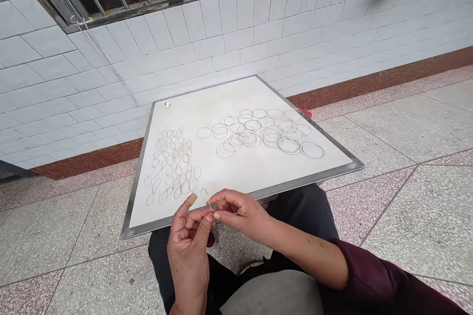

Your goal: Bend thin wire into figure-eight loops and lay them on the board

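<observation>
A fine wire loop (202, 197) was seemingly pinched between the fingertips of the left hand (186, 241) and right hand (240, 212), above a metal-framed white board (221, 98) covered with wire loops (288, 138).

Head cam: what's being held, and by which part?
A thin wire loop, pinched at its lower end by the fingertips of the left hand and the right hand; the top of the loop stands free.

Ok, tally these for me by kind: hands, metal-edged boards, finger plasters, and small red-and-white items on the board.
Hands: 2 (left hand, right hand)
Metal-edged white boards: 1
Finger plasters: 1
Small red-and-white items: 1
Total: 5
</observation>
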Demonstrator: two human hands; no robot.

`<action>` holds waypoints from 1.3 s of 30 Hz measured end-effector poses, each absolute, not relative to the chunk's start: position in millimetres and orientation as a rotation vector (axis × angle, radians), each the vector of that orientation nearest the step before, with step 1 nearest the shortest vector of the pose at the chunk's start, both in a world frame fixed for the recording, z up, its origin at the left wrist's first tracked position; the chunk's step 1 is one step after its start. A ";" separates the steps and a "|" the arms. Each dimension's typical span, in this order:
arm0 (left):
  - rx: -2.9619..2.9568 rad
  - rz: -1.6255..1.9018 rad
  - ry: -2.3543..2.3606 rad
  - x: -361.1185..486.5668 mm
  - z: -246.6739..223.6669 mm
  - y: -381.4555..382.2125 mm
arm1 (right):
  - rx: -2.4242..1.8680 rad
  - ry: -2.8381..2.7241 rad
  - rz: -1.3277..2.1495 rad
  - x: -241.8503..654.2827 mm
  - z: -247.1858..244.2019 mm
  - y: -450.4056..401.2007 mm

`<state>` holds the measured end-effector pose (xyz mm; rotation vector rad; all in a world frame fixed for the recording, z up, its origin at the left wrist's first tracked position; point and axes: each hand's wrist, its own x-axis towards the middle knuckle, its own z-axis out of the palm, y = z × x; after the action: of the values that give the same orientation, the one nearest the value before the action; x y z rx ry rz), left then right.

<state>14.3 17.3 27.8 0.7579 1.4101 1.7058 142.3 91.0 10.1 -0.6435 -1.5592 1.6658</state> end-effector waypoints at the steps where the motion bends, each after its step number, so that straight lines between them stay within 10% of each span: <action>1: 0.745 1.699 1.388 13.8 27.6 17.3 | -0.609 -1.523 1.710 142.2 9.6 91.0; 39: 0.674 1.366 1.345 11.4 24.2 19.7 | -0.438 -1.242 2.230 145.2 -1.3 102.3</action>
<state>11.4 19.7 24.2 0.6737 1.3449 1.3659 145.2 102.3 -1.3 -0.4382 -1.2422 2.2299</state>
